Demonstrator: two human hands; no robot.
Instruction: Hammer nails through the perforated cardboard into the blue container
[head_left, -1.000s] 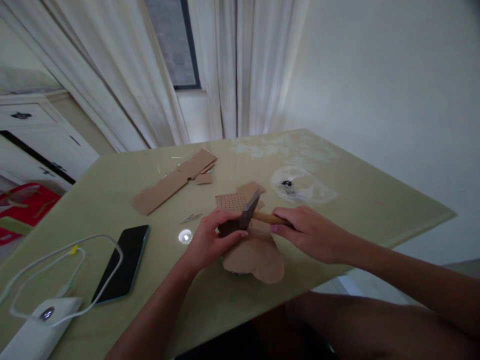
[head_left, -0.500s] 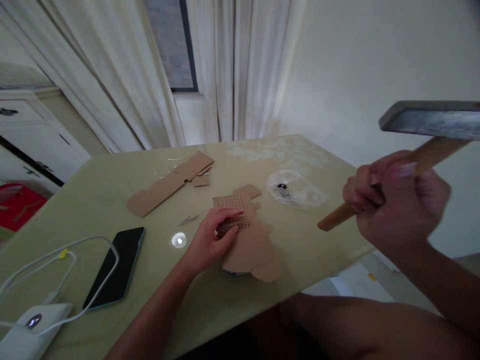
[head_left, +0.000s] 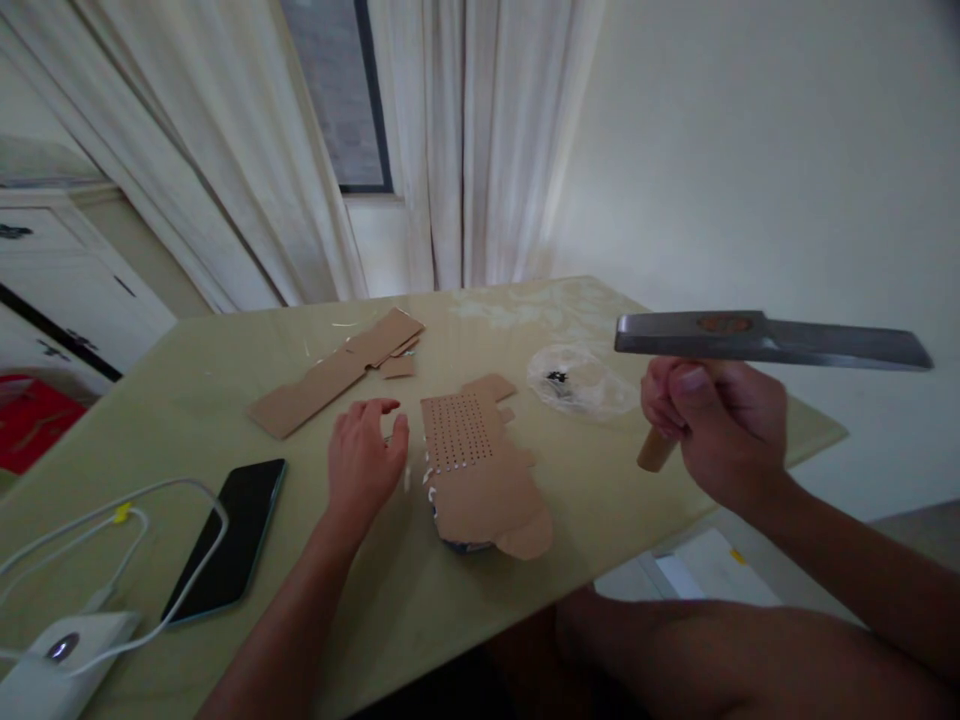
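While the right hand (head_left: pixel 720 425) is clenched around the wooden handle of a hammer (head_left: pixel 765 338), that tool is raised above the table's (head_left: pixel 600 480) right edge, its steel head level. Left hand (head_left: pixel 364 460) lies released, fingers spread, palm down on the table just beside the perforated cardboard piece (head_left: pixel 476 470), not touching it. Plastic bag (head_left: pixel 577 380) lies beyond the cardboard; a phone (head_left: pixel 229 535) lies to the left.

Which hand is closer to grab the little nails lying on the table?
Left. The left hand lies open on the table, over where the nails would be; none show now. The right hand is raised off to the side, busy gripping the hammer.
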